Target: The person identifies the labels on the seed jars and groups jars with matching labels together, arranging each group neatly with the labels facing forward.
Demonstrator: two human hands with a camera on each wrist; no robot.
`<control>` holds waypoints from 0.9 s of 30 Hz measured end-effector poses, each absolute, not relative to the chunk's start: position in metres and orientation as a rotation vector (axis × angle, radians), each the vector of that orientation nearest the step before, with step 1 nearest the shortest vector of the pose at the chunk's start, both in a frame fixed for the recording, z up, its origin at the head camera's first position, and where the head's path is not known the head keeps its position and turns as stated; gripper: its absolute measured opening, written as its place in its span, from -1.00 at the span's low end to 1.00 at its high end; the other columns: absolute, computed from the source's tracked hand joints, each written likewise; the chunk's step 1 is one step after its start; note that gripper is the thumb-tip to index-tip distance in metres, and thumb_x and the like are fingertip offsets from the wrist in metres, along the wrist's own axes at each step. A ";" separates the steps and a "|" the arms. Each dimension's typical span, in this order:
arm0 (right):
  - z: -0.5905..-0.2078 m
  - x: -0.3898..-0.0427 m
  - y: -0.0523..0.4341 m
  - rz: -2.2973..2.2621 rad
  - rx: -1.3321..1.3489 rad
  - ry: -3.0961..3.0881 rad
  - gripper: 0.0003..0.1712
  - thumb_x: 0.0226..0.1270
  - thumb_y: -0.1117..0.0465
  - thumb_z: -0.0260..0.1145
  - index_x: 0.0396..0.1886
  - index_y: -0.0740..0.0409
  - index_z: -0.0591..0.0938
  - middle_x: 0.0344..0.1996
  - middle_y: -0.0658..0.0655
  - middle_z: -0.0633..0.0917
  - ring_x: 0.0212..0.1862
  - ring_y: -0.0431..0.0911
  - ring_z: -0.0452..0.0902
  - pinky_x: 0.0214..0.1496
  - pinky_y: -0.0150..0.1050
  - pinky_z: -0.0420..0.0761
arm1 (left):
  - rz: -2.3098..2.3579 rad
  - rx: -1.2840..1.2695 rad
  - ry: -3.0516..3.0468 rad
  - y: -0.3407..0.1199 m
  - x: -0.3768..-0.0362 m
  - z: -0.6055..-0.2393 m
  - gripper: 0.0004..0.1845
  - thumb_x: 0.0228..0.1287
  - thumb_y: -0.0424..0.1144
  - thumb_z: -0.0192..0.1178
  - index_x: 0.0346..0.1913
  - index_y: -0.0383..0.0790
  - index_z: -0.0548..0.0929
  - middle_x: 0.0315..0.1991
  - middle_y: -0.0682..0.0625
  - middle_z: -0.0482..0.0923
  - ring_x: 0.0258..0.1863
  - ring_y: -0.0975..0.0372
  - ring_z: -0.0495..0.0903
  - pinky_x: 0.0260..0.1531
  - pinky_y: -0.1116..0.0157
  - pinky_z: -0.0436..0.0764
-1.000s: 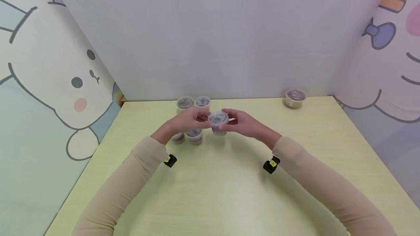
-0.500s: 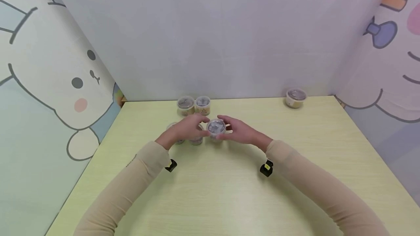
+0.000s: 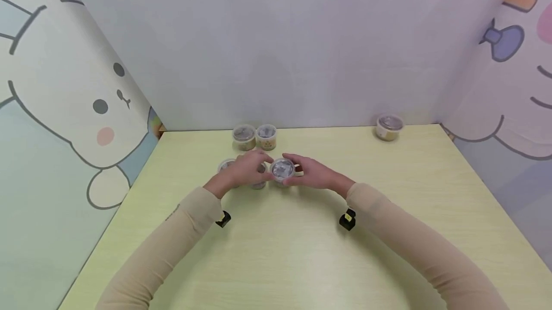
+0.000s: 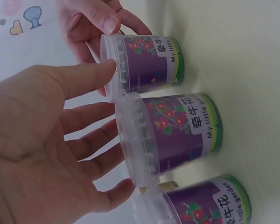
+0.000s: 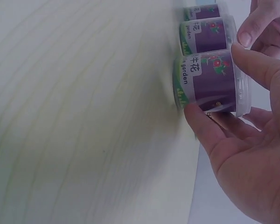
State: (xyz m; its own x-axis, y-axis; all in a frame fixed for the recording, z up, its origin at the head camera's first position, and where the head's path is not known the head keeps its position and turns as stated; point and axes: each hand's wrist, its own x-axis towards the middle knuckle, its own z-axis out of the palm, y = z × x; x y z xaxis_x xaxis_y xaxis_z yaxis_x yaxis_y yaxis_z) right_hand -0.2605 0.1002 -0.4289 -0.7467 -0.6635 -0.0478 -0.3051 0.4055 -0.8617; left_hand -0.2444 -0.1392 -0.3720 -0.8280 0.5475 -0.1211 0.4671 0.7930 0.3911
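A lidded clear plastic cup (image 3: 282, 170) with a purple flower label stands upright on the table between my hands, at the right end of a row. My right hand (image 3: 314, 172) holds it from the right, thumb and fingers around its side. From the left, my left hand (image 3: 246, 168) reaches over the row, thumb tip at this cup's lid and the other fingers fairly straight. Close beside it is a matching cup (image 4: 177, 130), partly covered by the left hand in the head view. A third matching cup (image 4: 203, 205) completes the row's left end.
Behind the row, a wider lidded tub (image 3: 244, 137) and a narrower cup (image 3: 266, 137) stand side by side near the back edge. Another wide tub (image 3: 389, 127) is at the back right. A pale curtain wall (image 3: 302, 51) rises behind the table (image 3: 276, 252).
Both hands have brought the cup down and slightly left toward me, to the end of the row. In the last half second it shifted only a little left, closer to its neighbour.
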 end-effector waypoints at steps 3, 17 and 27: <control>-0.428 -0.261 0.099 -1.252 -0.825 2.299 -0.04 0.40 0.07 0.43 0.61 0.22 0.13 0.34 0.21 0.49 0.36 0.14 0.42 0.36 0.06 0.45 | 0.556 0.800 2.729 -0.142 -0.244 -0.371 -0.49 0.38 -0.09 0.33 0.23 -0.37 0.61 0.23 -0.21 0.55 0.24 -0.02 0.49 0.23 -0.11 0.46; -0.429 -0.259 0.093 -1.212 -0.816 2.330 -0.11 0.47 0.03 0.35 0.59 0.28 0.16 0.32 0.21 0.51 0.31 0.09 0.47 0.36 -0.02 0.46 | 0.600 0.917 2.700 -0.148 -0.247 -0.381 -0.52 0.40 -0.23 0.32 0.26 -0.45 0.56 0.16 -0.23 0.61 0.10 0.04 0.60 0.19 0.06 0.55; -0.426 -0.259 0.093 -1.193 -0.789 2.329 -0.09 0.47 -0.03 0.34 0.60 0.24 0.15 0.36 0.20 0.47 0.33 0.08 0.45 0.38 -0.01 0.43 | 0.592 0.909 2.709 -0.149 -0.246 -0.380 -0.50 0.40 -0.23 0.32 0.28 -0.44 0.55 0.19 -0.24 0.58 0.15 0.02 0.58 0.22 0.05 0.52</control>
